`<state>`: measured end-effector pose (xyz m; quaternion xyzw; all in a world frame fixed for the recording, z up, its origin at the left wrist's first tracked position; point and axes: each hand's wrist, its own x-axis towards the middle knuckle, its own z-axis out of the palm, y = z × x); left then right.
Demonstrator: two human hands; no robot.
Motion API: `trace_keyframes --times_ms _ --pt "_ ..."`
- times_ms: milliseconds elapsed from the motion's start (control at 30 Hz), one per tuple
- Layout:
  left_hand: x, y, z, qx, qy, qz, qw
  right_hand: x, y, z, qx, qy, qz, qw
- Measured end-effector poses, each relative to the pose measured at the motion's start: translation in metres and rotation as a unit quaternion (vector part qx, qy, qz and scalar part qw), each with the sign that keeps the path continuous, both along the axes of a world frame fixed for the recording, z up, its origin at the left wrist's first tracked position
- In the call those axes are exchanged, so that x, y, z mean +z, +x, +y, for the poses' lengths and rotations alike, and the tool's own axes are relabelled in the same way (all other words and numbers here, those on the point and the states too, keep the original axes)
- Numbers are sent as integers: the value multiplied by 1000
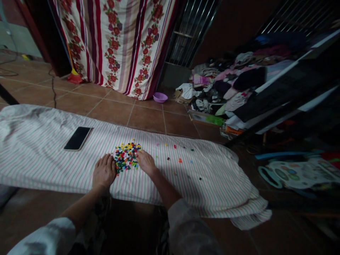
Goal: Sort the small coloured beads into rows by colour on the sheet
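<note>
White, pink and green stripes run across the cloth-covered tabletop (217,191) that I look down on from afar. Near its middle I see the pile of small coloured pieces (126,156). My left hand (104,170) lies along the pile's left edge, fingers straight and close together. At the right edge, my right hand (145,161) has its fingers drawn in narrow; I cannot tell whether they pinch a piece. A dark-screened phone (78,138) rests farther left. Smallest are the loose pieces (180,160) on the right, spaced apart and differing in colour. I judge it early: those few are set apart, while most lie heaped.
</note>
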<state>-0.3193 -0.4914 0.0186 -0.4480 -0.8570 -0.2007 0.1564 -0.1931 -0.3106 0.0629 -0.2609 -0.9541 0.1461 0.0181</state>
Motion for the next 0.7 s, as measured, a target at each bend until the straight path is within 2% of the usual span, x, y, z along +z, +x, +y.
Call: trace_keyframes --times_ms 433,700 --pt "-3 -1 -1 -13 8 17 1000 -6 0 -1 11 5 28 1000" --pt "-3 -1 -1 -10 3 23 1000 2 13 7 -20 -58 127 990"
